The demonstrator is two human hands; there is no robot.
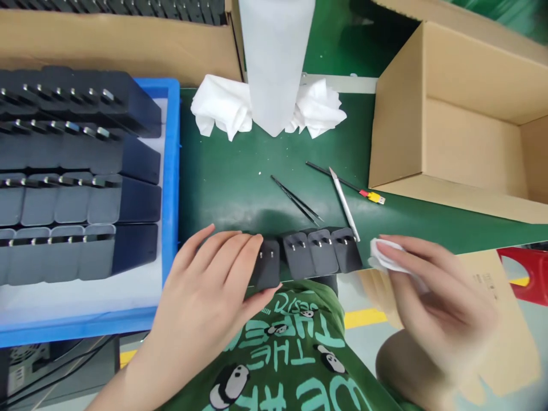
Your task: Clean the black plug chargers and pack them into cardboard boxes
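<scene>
At the table's front edge, my left hand point(209, 279) is closed over a black power adapter point(269, 268); its two prongs point up, and the fingers hide whatever else lies under them. Just to the right, a row of three more black power adapters point(322, 254) stands side by side, prongs also up. My right hand point(436, 291), slightly blurred, pinches a folded white cloth point(387, 256) beyond the right end of that row. Behind the row lie black tweezers point(295, 198) and a silver craft knife point(345, 202).
A blue tray point(171, 188) on the left holds rows of black adapters. White crumpled cloths point(225, 105) flank a pale upright post point(276, 57) at the back. An open cardboard box point(398, 114) stands right, near a black cable with a yellow USB plug point(375, 197).
</scene>
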